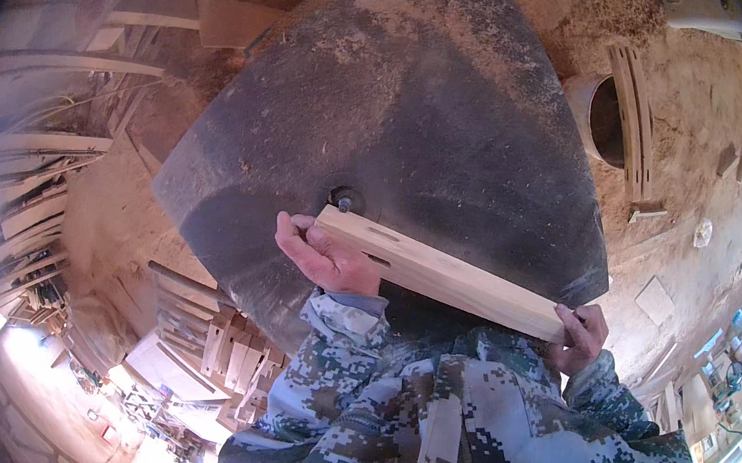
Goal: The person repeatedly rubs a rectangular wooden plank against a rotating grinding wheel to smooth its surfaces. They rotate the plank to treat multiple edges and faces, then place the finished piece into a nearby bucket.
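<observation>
A pale squared wooden bar (449, 277) with slots cut near its left end lies slanted across the near side of a dark, dusty machine table (440, 138). My left hand (330, 259) is closed round the bar's left end, its fingers partly hidden. The bar's right end is gripped by my right hand (580, 336), the fingers on its upper edge. A small dark metal spindle (345, 204) stands up from a round hole in the table, right by the bar's left end; I cannot tell whether they touch.
Sawdust covers the floor round the table. Slotted wooden pieces (631, 123) lean over a round, open-ended container (592, 118) at the far right. Stacked wood parts (233, 354) stand at the near left, and more long boards (36, 216) line the left side.
</observation>
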Demonstrator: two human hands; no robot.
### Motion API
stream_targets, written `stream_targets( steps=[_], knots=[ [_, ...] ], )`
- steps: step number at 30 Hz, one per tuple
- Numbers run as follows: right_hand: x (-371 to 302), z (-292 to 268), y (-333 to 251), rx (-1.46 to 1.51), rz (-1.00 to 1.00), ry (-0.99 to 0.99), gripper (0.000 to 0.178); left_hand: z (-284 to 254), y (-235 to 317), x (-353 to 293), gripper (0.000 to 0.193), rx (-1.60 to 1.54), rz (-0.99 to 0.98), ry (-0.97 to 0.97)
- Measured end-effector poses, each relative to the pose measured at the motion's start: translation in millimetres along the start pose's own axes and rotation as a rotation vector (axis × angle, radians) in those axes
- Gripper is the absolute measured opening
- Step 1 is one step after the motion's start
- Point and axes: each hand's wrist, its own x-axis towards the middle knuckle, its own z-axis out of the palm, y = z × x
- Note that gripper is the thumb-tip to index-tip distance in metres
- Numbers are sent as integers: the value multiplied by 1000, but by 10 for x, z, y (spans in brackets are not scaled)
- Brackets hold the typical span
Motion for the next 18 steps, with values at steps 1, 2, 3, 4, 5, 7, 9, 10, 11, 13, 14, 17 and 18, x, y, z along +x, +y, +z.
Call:
stream_targets(
  steps=[1, 2, 3, 4, 5, 7, 9, 10, 11, 13, 14, 17, 18],
  knots=[
    [56, -19, 25, -24, -14, 5, 69, 5, 14, 5, 50, -8, -4, 16],
    [114, -36, 42, -33, -21, -9, 68, 8, 19, 12, 50, -16, -8, 33],
    [165, -68, 57, -38, -25, -23, 66, 12, 26, 13, 51, -5, -8, 44],
    [219, -98, 65, -43, -29, -37, 65, 13, 26, 18, 52, 7, -8, 56],
    [268, -127, 64, -20, -23, -48, 61, 13, 23, 23, 53, 19, -8, 69],
    [373, -175, 61, -36, -29, -60, 59, 9, 8, 36, 54, 37, -23, 67],
    [479, -209, 63, -67, -44, -80, 56, 7, -12, 47, 55, 13, -35, 72],
    [528, -229, 72, -79, -52, -94, 55, 8, -18, 49, 56, -20, -39, 79],
    [574, -249, 80, -92, -60, -107, 55, 4, -24, 51, 56, -54, -43, 86],
    [661, -274, 113, -78, -80, -103, 53, -2, -23, 49, 56, -110, -61, 89],
    [702, -288, 134, -92, -91, -105, 53, -1, -18, 50, 56, -133, -90, 93],
    [794, -322, 208, -126, -104, -147, 52, -15, 20, 45, 56, -33, -131, 111],
    [816, -325, 227, -130, -107, -152, 53, -17, 35, 47, 55, -19, -144, 112]
  ],
)
